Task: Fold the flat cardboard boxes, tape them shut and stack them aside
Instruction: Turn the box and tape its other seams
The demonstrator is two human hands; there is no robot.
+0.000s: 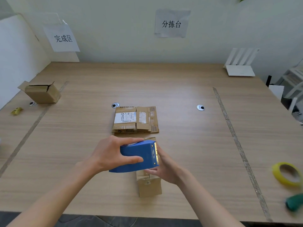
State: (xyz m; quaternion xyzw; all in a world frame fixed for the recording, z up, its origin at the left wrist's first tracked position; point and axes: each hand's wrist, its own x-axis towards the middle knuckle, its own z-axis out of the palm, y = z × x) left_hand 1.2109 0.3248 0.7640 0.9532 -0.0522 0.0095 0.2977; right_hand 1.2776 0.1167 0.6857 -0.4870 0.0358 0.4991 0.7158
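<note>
Brown corrugated cardboard, scuffed and creased: small folded box (150, 184) standing near the desk's (188, 89) front edge, roughly midway along it, top flaps mostly hidden under a blue tape dispenser (139, 155) with a serrated brass-coloured blade facing right. Left hand (113, 153) clamped over the dispenser's body, thumb along the near side, fingers curled over the top. Right hand (165, 167) cupped against the box's right side just below the blade, fingers closed on the cardboard. Just behind, toward the desk's centre, a stack of flat boxes (136, 119), topmost bearing a white shipping label and patches of old clear tape. Near the left edge, a second folded box (43, 93), flaps up and top still gaping. Yellow tape roll (286, 176) and green handle (295, 202) at the right front corner, blurred. Strips of tape (237, 141) running front to back across the wood-grain surface.
</note>
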